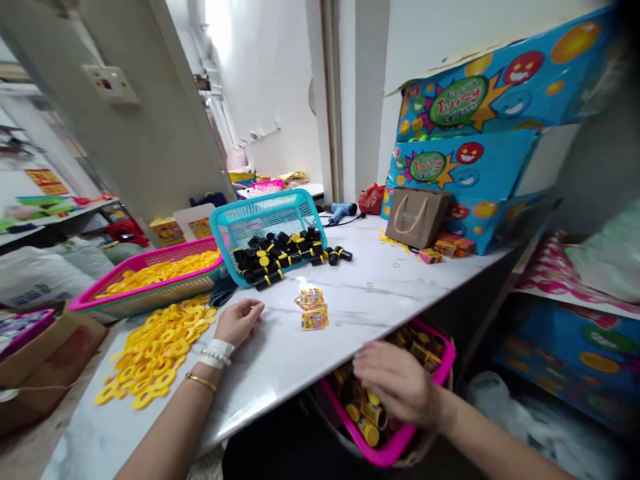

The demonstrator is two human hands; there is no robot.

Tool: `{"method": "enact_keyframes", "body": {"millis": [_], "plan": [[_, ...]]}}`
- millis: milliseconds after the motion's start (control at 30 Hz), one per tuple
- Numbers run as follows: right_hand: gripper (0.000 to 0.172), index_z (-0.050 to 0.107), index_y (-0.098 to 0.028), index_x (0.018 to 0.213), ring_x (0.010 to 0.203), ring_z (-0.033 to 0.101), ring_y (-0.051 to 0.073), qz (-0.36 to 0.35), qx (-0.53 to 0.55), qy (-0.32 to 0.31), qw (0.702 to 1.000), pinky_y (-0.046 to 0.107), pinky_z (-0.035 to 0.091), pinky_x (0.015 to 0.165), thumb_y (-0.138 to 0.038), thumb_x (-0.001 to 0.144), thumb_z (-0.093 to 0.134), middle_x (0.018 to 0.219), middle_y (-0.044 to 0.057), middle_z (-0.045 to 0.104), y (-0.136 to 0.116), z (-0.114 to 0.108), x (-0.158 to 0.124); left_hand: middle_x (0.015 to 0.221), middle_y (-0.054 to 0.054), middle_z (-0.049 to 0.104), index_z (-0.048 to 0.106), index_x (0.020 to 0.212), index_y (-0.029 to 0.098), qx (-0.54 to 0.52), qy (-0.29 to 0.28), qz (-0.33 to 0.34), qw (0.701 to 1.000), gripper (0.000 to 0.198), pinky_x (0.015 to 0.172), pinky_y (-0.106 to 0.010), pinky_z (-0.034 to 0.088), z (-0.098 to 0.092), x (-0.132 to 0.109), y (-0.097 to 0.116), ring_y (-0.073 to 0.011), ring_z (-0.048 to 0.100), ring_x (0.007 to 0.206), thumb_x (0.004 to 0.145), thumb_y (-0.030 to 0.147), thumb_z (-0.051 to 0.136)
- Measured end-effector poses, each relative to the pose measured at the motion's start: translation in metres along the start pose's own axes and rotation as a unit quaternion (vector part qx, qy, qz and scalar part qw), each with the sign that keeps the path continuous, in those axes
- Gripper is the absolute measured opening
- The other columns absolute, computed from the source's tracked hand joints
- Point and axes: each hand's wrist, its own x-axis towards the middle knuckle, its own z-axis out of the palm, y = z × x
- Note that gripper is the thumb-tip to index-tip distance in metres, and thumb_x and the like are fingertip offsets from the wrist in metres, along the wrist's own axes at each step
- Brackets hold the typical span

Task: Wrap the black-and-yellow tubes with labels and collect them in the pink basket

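My left hand rests on the white marble table, fingers loosely curled with nothing in them, beside a loose pile of yellow rings. My right hand reaches down past the table's edge over a pink basket of yellow and black finished pieces; its fingers are smeared by motion. A small stack of yellow printed packets lies on the table between my hands. Black caps with yellow bands spill from a tipped teal basket.
A pink and green basket full of yellow rings sits at the left. Blue "Juicy" cartons are stacked at the back right, with a brown paper bag in front. A blue tool lies by the doorway. Cardboard box at left.
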Motion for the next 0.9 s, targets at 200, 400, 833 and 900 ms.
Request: {"method": "enact_keyframes", "body": {"millis": [200, 400, 833, 900], "plan": [[0.024, 0.074, -0.024, 0.107, 0.112, 0.066, 0.024, 0.239, -0.048, 0.105, 0.964, 0.042, 0.053, 0.1, -0.03, 0.086, 0.066, 0.121, 0.008, 0.071, 0.141, -0.015, 0.102, 0.063, 0.0, 0.067, 0.067, 0.09, 0.02, 0.022, -0.004, 0.017, 1.0, 0.042, 0.045, -0.023, 0.04, 0.001, -0.003, -0.001, -0.0132, 0.055, 0.044, 0.08, 0.058, 0.055], [0.04, 0.073, -0.018, 0.113, 0.096, 0.071, 0.024, 0.401, -0.06, 0.007, 0.914, 0.04, 0.056, 0.085, -0.042, 0.082, 0.065, 0.107, 0.011, 0.076, 0.266, 0.027, 0.152, 0.06, 0.0, 0.067, 0.067, 0.085, 0.019, -0.004, -0.013, 0.031, 0.999, 0.037, 0.049, -0.024, 0.041, 0.004, 0.003, -0.009, -0.0129, 0.056, 0.044, 0.082, 0.054, 0.054], [0.05, 0.075, -0.022, 0.108, 0.103, 0.068, 0.03, 0.451, -0.122, -0.084, 0.88, 0.039, 0.05, 0.088, -0.061, 0.081, 0.059, 0.108, 0.011, 0.075, 0.235, 0.107, 0.155, 0.06, 0.001, 0.068, 0.07, 0.083, 0.019, -0.006, -0.025, 0.028, 0.999, 0.03, 0.055, -0.024, 0.043, 0.005, -0.001, -0.002, -0.0127, 0.057, 0.046, 0.082, 0.047, 0.058], [0.05, 0.074, -0.021, 0.108, 0.103, 0.068, 0.029, 0.456, -0.115, -0.08, 0.879, 0.038, 0.051, 0.087, -0.061, 0.082, 0.059, 0.108, 0.011, 0.075, 0.229, 0.107, 0.156, 0.061, 0.001, 0.069, 0.07, 0.083, 0.019, -0.012, -0.025, 0.03, 0.999, 0.03, 0.055, -0.024, 0.043, 0.004, 0.0, -0.004, -0.0127, 0.057, 0.046, 0.082, 0.047, 0.058]]}}
